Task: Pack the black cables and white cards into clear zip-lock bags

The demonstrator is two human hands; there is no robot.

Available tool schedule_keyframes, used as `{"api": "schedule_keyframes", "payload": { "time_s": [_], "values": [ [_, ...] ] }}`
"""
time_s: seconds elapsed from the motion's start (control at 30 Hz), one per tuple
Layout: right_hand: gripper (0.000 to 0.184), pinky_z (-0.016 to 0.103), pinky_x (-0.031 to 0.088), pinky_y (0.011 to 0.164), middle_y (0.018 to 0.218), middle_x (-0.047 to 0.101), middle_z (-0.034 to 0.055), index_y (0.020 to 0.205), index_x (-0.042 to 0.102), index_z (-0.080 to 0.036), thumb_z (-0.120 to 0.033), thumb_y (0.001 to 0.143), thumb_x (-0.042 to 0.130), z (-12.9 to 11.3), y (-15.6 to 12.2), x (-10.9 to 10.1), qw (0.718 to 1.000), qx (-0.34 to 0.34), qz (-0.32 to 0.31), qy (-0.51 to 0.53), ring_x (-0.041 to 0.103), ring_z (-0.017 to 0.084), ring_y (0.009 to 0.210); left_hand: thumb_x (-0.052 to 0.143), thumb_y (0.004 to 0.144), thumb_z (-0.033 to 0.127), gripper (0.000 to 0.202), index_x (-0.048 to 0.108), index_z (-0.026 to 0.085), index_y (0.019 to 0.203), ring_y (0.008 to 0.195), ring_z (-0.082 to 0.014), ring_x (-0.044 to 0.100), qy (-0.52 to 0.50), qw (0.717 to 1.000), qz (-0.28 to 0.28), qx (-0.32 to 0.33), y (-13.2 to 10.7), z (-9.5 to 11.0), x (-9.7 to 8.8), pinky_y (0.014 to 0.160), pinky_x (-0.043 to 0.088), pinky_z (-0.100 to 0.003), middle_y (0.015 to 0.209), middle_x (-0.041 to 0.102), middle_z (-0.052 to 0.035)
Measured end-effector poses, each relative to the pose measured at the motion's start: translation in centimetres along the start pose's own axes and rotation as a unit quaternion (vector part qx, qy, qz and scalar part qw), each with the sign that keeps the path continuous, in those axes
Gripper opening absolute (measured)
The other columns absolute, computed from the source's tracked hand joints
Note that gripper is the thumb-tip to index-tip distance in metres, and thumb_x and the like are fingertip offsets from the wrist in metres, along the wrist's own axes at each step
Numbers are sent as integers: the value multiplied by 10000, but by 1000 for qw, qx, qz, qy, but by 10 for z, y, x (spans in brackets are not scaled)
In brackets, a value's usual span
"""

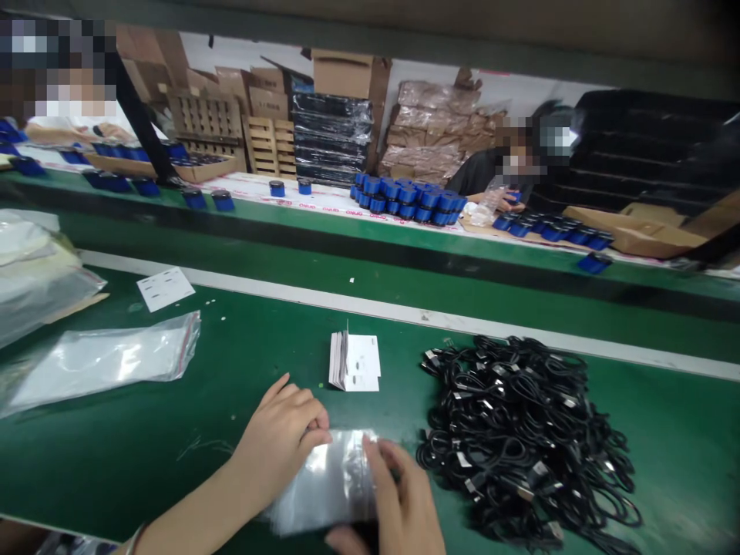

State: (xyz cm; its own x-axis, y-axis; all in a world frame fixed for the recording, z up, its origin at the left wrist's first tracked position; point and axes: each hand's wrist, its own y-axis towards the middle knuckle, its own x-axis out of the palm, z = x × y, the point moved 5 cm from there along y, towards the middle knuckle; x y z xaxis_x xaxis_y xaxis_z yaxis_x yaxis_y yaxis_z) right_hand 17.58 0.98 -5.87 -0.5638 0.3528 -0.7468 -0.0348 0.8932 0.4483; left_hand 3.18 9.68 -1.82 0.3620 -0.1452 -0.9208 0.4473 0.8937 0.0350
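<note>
A flat, shiny stack of clear plastic bags [324,493] lies on the green bench right in front of me. My left hand [283,432] is closed at its far left edge, thumb and curled fingers pinching there, with one finger sticking out. On the right side, my right hand [401,493] is bent around the bags' edge, slightly blurred; its thumb shows low, by the near edge. Just beyond the hands stands a small bundle of folded white cards [363,362]. To the right is a big heap of black USB cables [520,439].
More clear bags [116,362] lie at left, near a white printed sheet [166,288]. A pale strip [289,294] crosses the bench. Behind it, a raised shelf carries many blue-and-black cylinders [405,199] and open cardboard boxes [636,231]. Two people sit across from me.
</note>
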Motion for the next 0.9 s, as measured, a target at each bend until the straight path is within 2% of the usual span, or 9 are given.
{"api": "schedule_keyframes", "payload": {
  "time_s": [0.1, 0.4, 0.47, 0.53, 0.63, 0.7, 0.77, 0.83, 0.9],
  "values": [
    [613, 457, 534, 707, 1142, 577, 176, 1252, 488, -223, -440, 717, 692, -7, -2, 4, 999, -29, 2, -14, 613, 366, 926, 548, 840, 178, 155, 593, 205, 694, 741, -160, 579, 12, 1000, 2, 19, 6, 3, -2, 1024, 297, -516, 694, 594, 35],
    [481, 386, 481, 819, 1212, 537, 142, 1309, 401, -190, -286, 856, 532, 17, 18, -19, 982, 136, 41, 122, 537, 287, 1044, 414, 895, 189, 177, 524, 226, 761, 797, -146, 576, -2, 992, 90, 91, 5, 19, -27, 1069, 214, -468, 783, 611, 41],
    [318, 318, 477, 753, 1076, 612, 96, 1183, 535, -206, -237, 870, 490, 16, 27, -23, 975, 136, -7, 177, 573, 242, 940, 419, 893, 201, 184, 514, 227, 737, 751, -142, 572, -14, 991, 100, 90, 2, 19, -31, 1072, 211, -466, 731, 599, 52],
    [185, 256, 456, 658, 831, 647, 41, 900, 643, -208, -215, 882, 459, 12, 35, -24, 960, 130, -82, 233, 589, 192, 767, 416, 898, 225, 182, 509, 231, 742, 748, -148, 570, -34, 991, 102, 76, -3, 16, -33, 1066, 235, -459, 723, 592, 50],
    [263, 218, 403, 566, 634, 594, -1, 642, 602, -194, -227, 874, 482, 11, 40, -26, 940, 153, -152, 265, 555, 152, 621, 449, 884, 340, 123, 522, 242, 879, 880, -196, 574, -64, 992, 111, -2, -20, 4, -31, 918, 414, -394, 924, 604, -7],
    [235, 213, 387, 560, 621, 593, -7, 621, 602, -188, -231, 842, 536, 15, 39, -27, 932, 181, -163, 269, 545, 147, 609, 474, 856, 437, 212, 510, 240, 927, 792, -200, 582, -82, 989, 84, -92, -36, -9, -22, 694, 483, -315, 885, 578, -16],
    [214, 209, 380, 560, 608, 597, -12, 586, 598, -185, -229, 796, 604, 20, 36, -26, 920, 213, -172, 281, 540, 143, 600, 464, 853, 455, 214, 501, 244, 839, 595, -162, 539, -123, 981, -8, -147, -51, -16, -6, 549, 450, -262, 674, 502, 39],
    [219, 202, 374, 551, 589, 598, -20, 551, 592, -180, -226, 750, 670, 22, 34, -23, 907, 237, -183, 296, 536, 138, 587, 442, 866, 419, 207, 497, 246, 768, 568, -143, 517, -173, 972, -84, -137, -60, -15, 7, 547, 437, -242, 642, 483, 52],
    [229, 197, 367, 543, 575, 593, -26, 534, 595, -174, -224, 719, 719, 19, 35, -20, 904, 237, -189, 300, 532, 131, 580, 433, 879, 394, 194, 515, 246, 783, 658, -142, 551, -204, 967, -99, -114, -61, -12, 11, 627, 453, -245, 746, 539, 35]
  ]
}}
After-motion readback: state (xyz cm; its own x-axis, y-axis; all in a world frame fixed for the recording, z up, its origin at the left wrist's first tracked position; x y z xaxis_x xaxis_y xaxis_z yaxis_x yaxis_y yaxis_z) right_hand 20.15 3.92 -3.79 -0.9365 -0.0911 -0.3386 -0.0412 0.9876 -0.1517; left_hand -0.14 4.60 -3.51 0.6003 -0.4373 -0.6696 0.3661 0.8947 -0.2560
